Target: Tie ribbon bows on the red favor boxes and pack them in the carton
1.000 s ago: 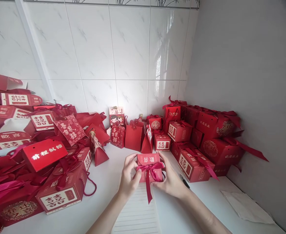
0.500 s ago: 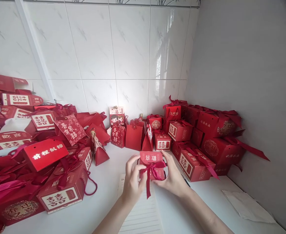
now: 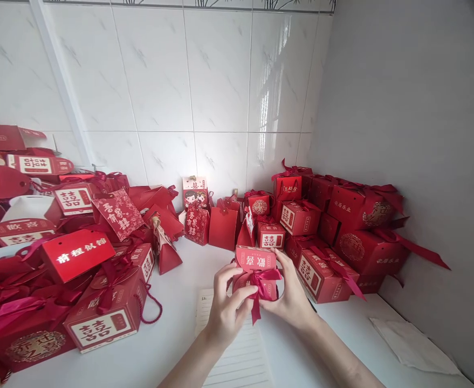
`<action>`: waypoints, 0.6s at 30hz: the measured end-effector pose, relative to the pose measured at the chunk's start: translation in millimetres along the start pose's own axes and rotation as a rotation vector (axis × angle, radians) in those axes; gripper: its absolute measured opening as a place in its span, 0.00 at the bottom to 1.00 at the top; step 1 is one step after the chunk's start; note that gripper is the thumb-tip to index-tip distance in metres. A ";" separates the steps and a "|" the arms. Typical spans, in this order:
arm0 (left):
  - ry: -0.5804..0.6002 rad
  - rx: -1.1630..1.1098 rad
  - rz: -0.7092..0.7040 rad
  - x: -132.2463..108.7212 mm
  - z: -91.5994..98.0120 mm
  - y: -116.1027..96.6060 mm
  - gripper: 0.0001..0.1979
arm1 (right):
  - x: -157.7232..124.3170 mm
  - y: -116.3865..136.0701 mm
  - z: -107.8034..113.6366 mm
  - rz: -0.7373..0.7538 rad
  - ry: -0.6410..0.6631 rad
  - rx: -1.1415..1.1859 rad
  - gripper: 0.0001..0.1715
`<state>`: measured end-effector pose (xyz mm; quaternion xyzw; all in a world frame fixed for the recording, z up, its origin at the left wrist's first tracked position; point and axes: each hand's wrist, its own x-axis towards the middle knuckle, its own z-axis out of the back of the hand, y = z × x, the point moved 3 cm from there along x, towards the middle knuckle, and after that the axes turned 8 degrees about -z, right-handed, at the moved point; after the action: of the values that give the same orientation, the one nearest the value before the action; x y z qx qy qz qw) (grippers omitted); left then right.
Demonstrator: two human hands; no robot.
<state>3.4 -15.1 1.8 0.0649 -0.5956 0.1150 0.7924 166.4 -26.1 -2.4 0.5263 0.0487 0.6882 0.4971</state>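
Head view: the small red box (image 3: 255,260) is between both hands, well in from the desk's (image 3: 156,337) right edge; the right hand (image 3: 292,303) grips its right side, the left hand (image 3: 228,312) narrowly pinches its ribbon bow (image 3: 266,281).

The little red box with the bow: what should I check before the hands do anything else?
1. Left hand on the red box, fingertips at the bow: ok.
2. Right hand gripping the box's right side: ok.
3. Bow formed, with loop and tail showing: ok; knot tightness: cannot tell.
4. Flap folded down: ok; whether it is fastened: cannot tell.
5. Tabletop between the forearms bare: not ok, lined paper lies there.
6. Anything inside the box: cannot tell.
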 end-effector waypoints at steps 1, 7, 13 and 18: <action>-0.001 0.000 0.001 0.3 0.2 0.0 0.11 | 0.1 0.0 0.2 -0.002 -0.001 0.002 0.54; 0.001 -0.026 -0.003 -0.4 0.8 -0.1 0.12 | 0.0 -0.1 -0.2 -0.007 -0.006 0.007 0.53; 0.023 -0.005 -0.005 0.0 0.9 0.0 0.11 | -1.1 0.6 -1.5 -0.027 -0.004 0.024 0.51; 0.014 0.012 -0.021 2.8 2.0 -2.6 0.11 | -1.8 0.4 -2.4 -0.018 -0.011 0.038 0.52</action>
<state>3.0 -17.9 5.2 0.0750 -0.5885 0.1105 0.7974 164.2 -26.5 -4.5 0.5390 0.0638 0.6798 0.4932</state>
